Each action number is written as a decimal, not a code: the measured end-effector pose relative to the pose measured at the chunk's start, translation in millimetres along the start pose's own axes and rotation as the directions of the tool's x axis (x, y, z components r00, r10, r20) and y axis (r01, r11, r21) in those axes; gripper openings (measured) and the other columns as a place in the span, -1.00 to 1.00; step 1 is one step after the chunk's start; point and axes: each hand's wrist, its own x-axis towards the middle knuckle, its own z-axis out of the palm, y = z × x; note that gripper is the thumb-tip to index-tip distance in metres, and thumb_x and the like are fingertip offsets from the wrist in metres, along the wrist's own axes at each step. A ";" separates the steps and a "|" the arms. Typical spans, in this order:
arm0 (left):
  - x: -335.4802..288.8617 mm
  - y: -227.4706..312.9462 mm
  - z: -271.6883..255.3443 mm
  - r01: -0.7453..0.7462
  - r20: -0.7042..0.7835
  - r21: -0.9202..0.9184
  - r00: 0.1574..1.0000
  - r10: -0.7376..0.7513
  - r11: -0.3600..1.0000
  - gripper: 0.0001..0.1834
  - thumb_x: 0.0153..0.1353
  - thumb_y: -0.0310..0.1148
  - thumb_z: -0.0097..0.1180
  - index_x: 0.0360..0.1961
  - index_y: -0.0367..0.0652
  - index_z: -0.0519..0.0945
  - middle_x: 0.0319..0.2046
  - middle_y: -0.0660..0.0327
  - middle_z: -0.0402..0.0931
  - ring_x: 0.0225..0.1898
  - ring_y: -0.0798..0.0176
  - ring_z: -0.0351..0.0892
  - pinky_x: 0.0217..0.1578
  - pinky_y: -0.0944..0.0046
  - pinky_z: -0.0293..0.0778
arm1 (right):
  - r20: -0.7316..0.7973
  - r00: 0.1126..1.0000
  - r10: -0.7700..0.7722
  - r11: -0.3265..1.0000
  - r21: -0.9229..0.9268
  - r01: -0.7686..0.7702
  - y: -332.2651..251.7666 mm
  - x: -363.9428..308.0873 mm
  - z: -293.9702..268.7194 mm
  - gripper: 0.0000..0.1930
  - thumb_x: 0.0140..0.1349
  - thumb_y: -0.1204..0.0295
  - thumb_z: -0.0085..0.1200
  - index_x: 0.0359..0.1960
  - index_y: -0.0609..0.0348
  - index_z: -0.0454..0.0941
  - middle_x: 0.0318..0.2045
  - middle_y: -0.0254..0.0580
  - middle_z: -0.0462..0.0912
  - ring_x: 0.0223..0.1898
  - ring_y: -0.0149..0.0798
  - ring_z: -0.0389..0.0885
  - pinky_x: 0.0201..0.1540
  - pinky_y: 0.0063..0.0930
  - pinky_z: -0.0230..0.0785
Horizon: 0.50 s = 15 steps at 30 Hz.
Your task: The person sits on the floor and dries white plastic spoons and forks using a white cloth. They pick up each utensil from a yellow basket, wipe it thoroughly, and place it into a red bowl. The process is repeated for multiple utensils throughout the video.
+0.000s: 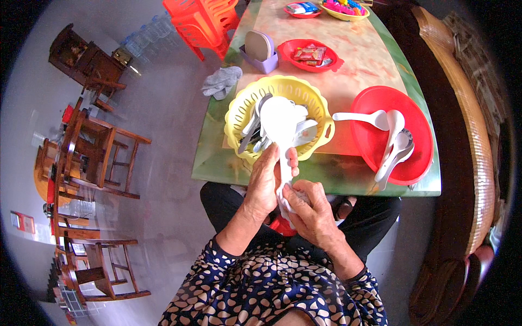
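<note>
My left hand (263, 183) is closed round the handle of a large white spoon (279, 120). Its broad head points away from me over the yellow slotted basket (233, 120), and glare washes out its surface. Against the lower end of the handle, my right hand (314, 213) grips a white cloth (285, 204). Behind the spoon, the basket holds several pieces of cutlery and white spoons, partly hidden. To the right, a red oval tray (416, 165) carries white spoons (392, 127) and a dark-patterned spoon (402, 142); some handles stick out past its rim.
Farther back on the marbled table (375, 32) stand a purple holder (262, 64), a red dish (288, 48) with packets and more dishes. A grey cloth (222, 82) lies at the left edge. Orange plastic chairs (204, 27) and wooden chairs (100, 149) stand left; a wooden bench (462, 136) runs right.
</note>
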 end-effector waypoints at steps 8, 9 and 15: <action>2.5 5.9 15.1 -0.143 -0.013 0.007 0.990 0.143 0.990 -0.56 0.35 -0.10 -0.15 0.04 -0.27 0.38 -0.19 0.20 0.47 -0.11 0.28 0.44 0.03 0.20 0.38 | -0.227 0.971 0.073 0.994 0.090 -0.054 17.8 41.5 6.5 -0.50 -0.06 0.68 0.07 0.03 0.18 0.48 -0.10 0.02 0.36 -0.13 -0.03 0.44 -0.08 -0.30 0.37; 4.2 5.5 13.7 -0.142 0.010 -0.024 0.990 0.142 0.990 -0.56 0.36 -0.10 -0.16 0.02 -0.27 0.38 -0.19 0.20 0.47 -0.11 0.29 0.44 0.02 0.20 0.38 | -0.203 0.977 0.069 0.997 0.036 -0.062 19.6 38.0 9.2 -0.50 -0.04 0.68 0.06 0.04 0.19 0.47 -0.12 0.03 0.36 -0.14 -0.01 0.44 -0.08 -0.29 0.37; 9.3 6.8 -1.9 -0.169 -0.012 -0.150 0.986 0.169 0.974 -0.68 0.32 -0.14 -0.06 -0.09 -0.16 0.45 -0.21 0.20 0.51 -0.13 0.26 0.48 -0.08 0.20 0.44 | -0.093 0.994 0.063 0.996 0.071 -0.057 10.4 11.1 14.9 -0.53 -0.05 0.64 0.16 0.00 0.26 0.47 -0.14 0.03 0.39 -0.19 -0.01 0.45 -0.16 -0.30 0.39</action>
